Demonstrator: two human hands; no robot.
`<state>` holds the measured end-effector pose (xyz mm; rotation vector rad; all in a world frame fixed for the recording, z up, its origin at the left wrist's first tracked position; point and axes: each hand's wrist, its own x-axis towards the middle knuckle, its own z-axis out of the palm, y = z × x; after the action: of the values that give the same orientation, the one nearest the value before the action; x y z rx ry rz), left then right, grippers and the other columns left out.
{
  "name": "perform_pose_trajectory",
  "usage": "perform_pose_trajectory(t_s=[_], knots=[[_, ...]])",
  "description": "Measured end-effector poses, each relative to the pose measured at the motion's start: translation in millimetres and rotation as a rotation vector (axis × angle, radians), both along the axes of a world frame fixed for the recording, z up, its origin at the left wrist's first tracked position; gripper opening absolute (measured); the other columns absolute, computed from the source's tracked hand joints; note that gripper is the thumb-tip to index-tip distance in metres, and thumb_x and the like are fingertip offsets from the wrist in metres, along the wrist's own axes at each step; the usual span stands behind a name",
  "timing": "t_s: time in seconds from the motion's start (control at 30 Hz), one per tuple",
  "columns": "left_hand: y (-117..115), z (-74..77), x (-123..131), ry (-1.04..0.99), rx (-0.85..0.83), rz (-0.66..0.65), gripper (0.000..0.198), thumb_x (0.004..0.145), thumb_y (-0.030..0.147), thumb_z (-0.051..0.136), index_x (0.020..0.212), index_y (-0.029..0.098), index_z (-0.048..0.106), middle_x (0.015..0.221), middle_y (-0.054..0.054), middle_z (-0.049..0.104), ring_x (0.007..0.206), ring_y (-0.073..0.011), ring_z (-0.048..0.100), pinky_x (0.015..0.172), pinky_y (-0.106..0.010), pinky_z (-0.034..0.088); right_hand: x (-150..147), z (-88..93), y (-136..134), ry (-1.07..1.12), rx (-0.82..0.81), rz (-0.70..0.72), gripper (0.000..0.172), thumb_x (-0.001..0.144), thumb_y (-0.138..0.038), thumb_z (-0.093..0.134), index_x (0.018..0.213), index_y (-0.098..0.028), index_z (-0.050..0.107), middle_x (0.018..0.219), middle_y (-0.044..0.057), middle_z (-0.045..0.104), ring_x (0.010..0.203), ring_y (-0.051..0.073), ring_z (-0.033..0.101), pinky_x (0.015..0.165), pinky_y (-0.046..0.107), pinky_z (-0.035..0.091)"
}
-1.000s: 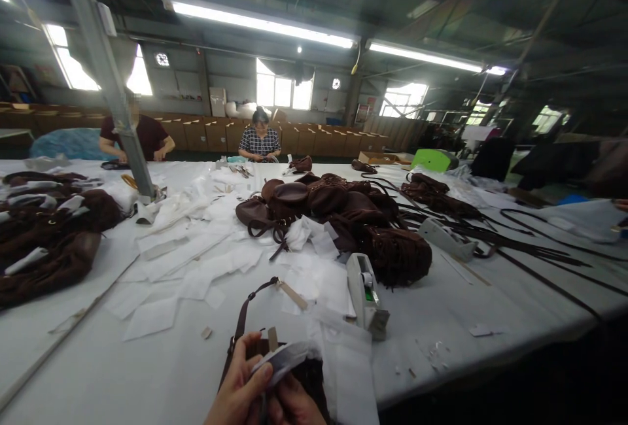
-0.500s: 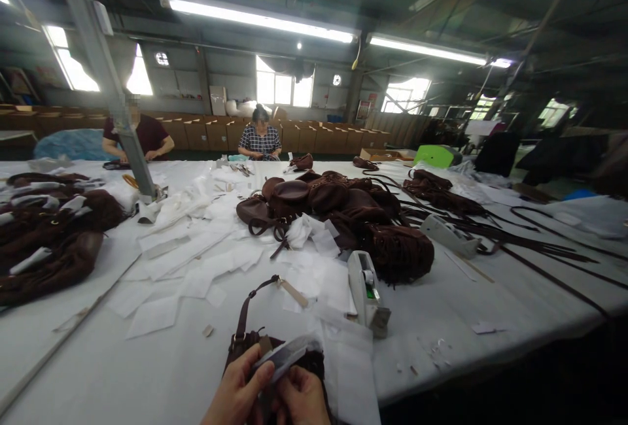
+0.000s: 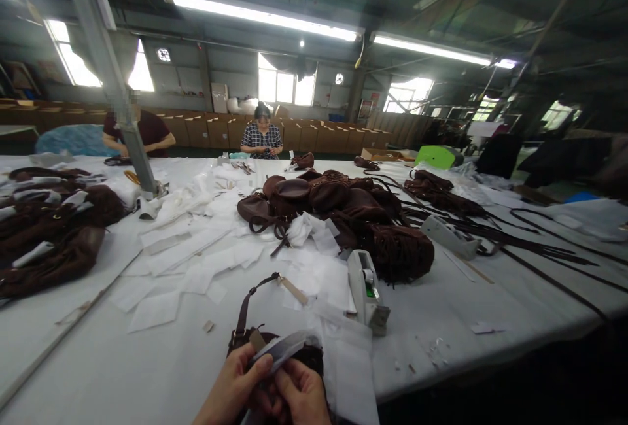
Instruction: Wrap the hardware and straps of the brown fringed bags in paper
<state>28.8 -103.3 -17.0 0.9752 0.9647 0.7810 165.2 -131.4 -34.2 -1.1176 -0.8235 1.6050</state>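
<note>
At the front edge of the table lies a dark brown handbag (image 3: 311, 356) with its strap (image 3: 244, 310) stretched away from me. Over it, my left hand (image 3: 235, 376) pinches a folded strip of thin white wrapping sheet (image 3: 289, 346) between thumb and fingers. A small tan piece (image 3: 256, 340) sticks up beside those fingertips. My right hand (image 3: 301, 389) is closed on the lower part of the same sheet, close against the left. Both hands hide much of the bag. A tan tag (image 3: 293, 289) lies at the strap's far end.
A tape dispenser (image 3: 366, 291) stands to the right, and a second one (image 3: 451, 237) farther back. Brown bags (image 3: 338, 203) are heaped mid-table, more bags (image 3: 53, 229) at left. White sheets (image 3: 157, 307) are scattered about. A metal post (image 3: 112, 72) rises at left. Two people sit across the table.
My hands have shifted slightly, the right turning more over the sheet. The white strip looks more folded and narrower. The bag stays in place.
</note>
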Motion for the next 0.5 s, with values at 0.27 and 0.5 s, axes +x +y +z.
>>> perform_pose_trajectory(t_s=[0.27,0.5], knots=[[8.4,3.2,-6.9,0.025,-0.025,-0.002,0.045,0.072,0.057,0.067,0.085,0.016,0.055,0.062,-0.004,0.069,0.038,-0.0151,0.061,0.035,-0.019,0.042,8.3,-0.2,-13.3,-0.038,0.121,-0.053,0.058,0.052,-0.055,0.084,0.089,-0.019,0.058,0.076,0.003,0.069,0.066,0.017,0.063,0.06,0.026,0.046],[7.2,13.0,-4.6,0.105,-0.009,-0.065,0.032,0.076,0.045,0.066,0.084,0.016,0.057,0.064,-0.001,0.064,0.035,-0.0145,0.059,0.031,-0.019,0.041,25.7,27.2,-8.6,-0.675,0.481,-0.094,0.032,0.089,-0.046,0.053,0.077,-0.021,0.07,0.069,0.003,0.057,0.064,0.016,0.055,0.059,0.026,0.045]])
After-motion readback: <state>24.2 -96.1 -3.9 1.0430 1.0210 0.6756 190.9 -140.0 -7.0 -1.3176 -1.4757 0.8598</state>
